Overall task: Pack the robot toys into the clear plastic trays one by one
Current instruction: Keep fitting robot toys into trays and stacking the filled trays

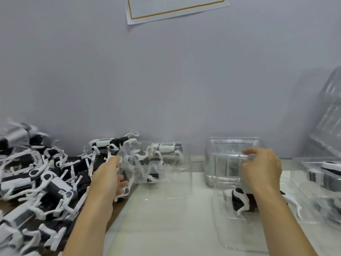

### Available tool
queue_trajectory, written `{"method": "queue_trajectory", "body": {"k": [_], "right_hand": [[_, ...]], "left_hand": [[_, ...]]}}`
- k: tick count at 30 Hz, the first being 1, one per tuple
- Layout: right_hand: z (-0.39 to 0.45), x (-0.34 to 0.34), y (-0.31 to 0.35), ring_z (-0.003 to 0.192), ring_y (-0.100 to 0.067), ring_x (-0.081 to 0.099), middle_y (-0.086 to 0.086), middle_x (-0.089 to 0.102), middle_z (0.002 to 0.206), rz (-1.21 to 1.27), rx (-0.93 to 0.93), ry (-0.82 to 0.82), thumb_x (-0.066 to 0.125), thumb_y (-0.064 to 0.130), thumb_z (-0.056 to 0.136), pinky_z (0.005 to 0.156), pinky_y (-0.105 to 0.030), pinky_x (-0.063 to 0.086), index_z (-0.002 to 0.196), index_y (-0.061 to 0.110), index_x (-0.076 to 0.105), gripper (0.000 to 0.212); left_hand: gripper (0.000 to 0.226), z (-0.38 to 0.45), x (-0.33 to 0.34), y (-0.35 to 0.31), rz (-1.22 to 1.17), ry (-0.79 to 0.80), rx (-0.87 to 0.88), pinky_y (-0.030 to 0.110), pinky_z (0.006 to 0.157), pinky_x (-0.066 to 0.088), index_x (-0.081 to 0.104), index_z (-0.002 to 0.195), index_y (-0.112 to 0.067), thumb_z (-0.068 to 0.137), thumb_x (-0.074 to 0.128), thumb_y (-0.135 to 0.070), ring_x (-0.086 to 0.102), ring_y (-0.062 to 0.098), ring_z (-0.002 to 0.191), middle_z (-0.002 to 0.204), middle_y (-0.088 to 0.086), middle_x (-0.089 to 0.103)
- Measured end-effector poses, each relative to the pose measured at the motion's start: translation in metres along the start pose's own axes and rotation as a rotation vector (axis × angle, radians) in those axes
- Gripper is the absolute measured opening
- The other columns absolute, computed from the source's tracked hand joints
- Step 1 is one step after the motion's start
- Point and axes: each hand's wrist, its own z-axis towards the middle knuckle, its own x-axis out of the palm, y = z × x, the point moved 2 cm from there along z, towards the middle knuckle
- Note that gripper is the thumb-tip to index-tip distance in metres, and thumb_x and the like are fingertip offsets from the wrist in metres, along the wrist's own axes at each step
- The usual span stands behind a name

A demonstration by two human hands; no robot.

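A heap of black-and-white robot toys [36, 182] covers the left of the table. My left hand [108, 178] reaches into its right edge and curls its fingers round one robot toy [129, 174], blurred by motion. A clear tray [171, 174] lies just right of that hand, with more toys seen through it. My right hand [262, 169] grips the top of a stack of clear plastic trays [230, 159] near the wall. Below that hand, a clear tray [258, 228] holds a packed robot toy [239, 200].
More clear trays [330, 117] lean against the wall at the far right. Another tray with a robot toy [324, 174] in it sits at the right edge. A sheet of paper [175, 8] hangs on the grey wall. The white table [166, 228] lies between my arms.
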Motion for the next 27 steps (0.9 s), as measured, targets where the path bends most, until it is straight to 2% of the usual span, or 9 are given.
{"method": "queue_trajectory", "body": {"k": [4, 9, 12, 15, 18, 20, 22, 25, 27], "right_hand": [[0.001, -0.007, -0.001, 0.127, -0.036, 0.044, -0.016, 0.046, 0.139, -0.015, 0.019, -0.058, 0.06, -0.006, 0.082, 0.102, -0.04, 0.037, 0.125, 0.011, 0.066, 0.046], [-0.001, -0.005, 0.012, 0.127, -0.034, 0.041, -0.014, 0.043, 0.139, 0.054, -0.049, -0.121, 0.051, -0.001, 0.086, 0.106, -0.04, 0.032, 0.123, 0.015, 0.067, 0.042], [-0.002, -0.003, 0.013, 0.127, -0.032, 0.04, -0.015, 0.045, 0.137, 0.064, -0.056, -0.108, 0.05, 0.002, 0.088, 0.101, -0.029, 0.025, 0.12, 0.017, 0.068, 0.04], [-0.001, -0.002, 0.013, 0.128, -0.028, 0.04, -0.016, 0.049, 0.134, 0.071, -0.063, -0.088, 0.05, 0.002, 0.087, 0.094, -0.023, 0.018, 0.118, 0.016, 0.068, 0.039], [-0.001, 0.0, 0.015, 0.127, -0.026, 0.042, -0.016, 0.052, 0.131, 0.063, -0.064, -0.073, 0.05, 0.003, 0.087, 0.095, -0.025, 0.018, 0.119, 0.016, 0.068, 0.039], [-0.003, 0.0, 0.016, 0.126, -0.026, 0.041, -0.015, 0.052, 0.13, 0.086, -0.061, -0.062, 0.049, 0.003, 0.087, 0.099, -0.029, 0.025, 0.119, 0.016, 0.067, 0.039], [-0.004, 0.001, 0.018, 0.127, -0.027, 0.04, -0.016, 0.052, 0.13, 0.094, -0.068, -0.054, 0.049, 0.003, 0.087, 0.101, -0.033, 0.03, 0.119, 0.016, 0.066, 0.039], [-0.006, 0.001, 0.02, 0.128, -0.028, 0.04, -0.016, 0.051, 0.13, 0.104, -0.074, -0.045, 0.049, 0.003, 0.087, 0.103, -0.037, 0.033, 0.119, 0.017, 0.066, 0.039], [-0.006, 0.001, 0.021, 0.128, -0.028, 0.04, -0.016, 0.051, 0.13, 0.103, -0.077, -0.039, 0.049, 0.004, 0.087, 0.104, -0.038, 0.034, 0.119, 0.016, 0.066, 0.039]], "left_hand": [[0.024, -0.004, 0.002, -0.002, 0.152, 0.043, 0.012, 0.034, 0.057, 0.053, 0.059, 0.095, -0.019, 0.097, 0.051, -0.042, 0.064, 0.028, 0.079, 0.102, 0.015, 0.062], [0.026, -0.01, 0.008, -0.001, 0.336, 0.189, -0.027, 0.037, 0.072, 0.053, 0.06, 0.097, -0.018, 0.097, 0.047, -0.041, 0.055, 0.026, 0.075, 0.084, 0.007, 0.056], [0.026, -0.013, 0.008, 0.002, 0.502, 0.285, -0.05, 0.039, 0.079, 0.055, 0.057, 0.095, -0.024, 0.095, 0.043, -0.045, 0.05, 0.023, 0.076, 0.081, 0.007, 0.054], [0.031, -0.015, 0.004, 0.004, 0.796, 0.393, -0.043, 0.029, 0.072, 0.051, 0.051, 0.11, -0.031, 0.095, 0.04, -0.055, 0.058, 0.02, 0.074, 0.085, 0.002, 0.063], [0.036, -0.02, 0.003, 0.006, 0.971, 0.492, -0.079, 0.03, 0.081, 0.056, 0.043, 0.128, -0.03, 0.096, 0.046, -0.045, 0.07, 0.013, 0.085, 0.094, 0.001, 0.071], [0.04, -0.023, 0.006, 0.008, 1.016, 0.48, -0.06, 0.028, 0.082, 0.057, 0.041, 0.129, -0.027, 0.095, 0.049, -0.047, 0.07, 0.012, 0.088, 0.097, 0.0, 0.068], [0.034, -0.024, 0.013, 0.01, 0.989, 0.418, -0.017, 0.027, 0.077, 0.058, 0.045, 0.115, -0.02, 0.097, 0.049, -0.049, 0.069, 0.013, 0.083, 0.094, -0.002, 0.062], [0.024, -0.025, 0.025, 0.014, 0.834, 0.331, 0.04, 0.039, 0.08, 0.061, 0.052, 0.095, -0.012, 0.099, 0.049, -0.036, 0.066, 0.02, 0.077, 0.086, 0.002, 0.06], [0.023, -0.026, 0.03, 0.013, 0.831, 0.304, 0.082, 0.043, 0.081, 0.06, 0.053, 0.098, -0.012, 0.099, 0.05, -0.035, 0.066, 0.022, 0.086, 0.095, 0.003, 0.06]]}}
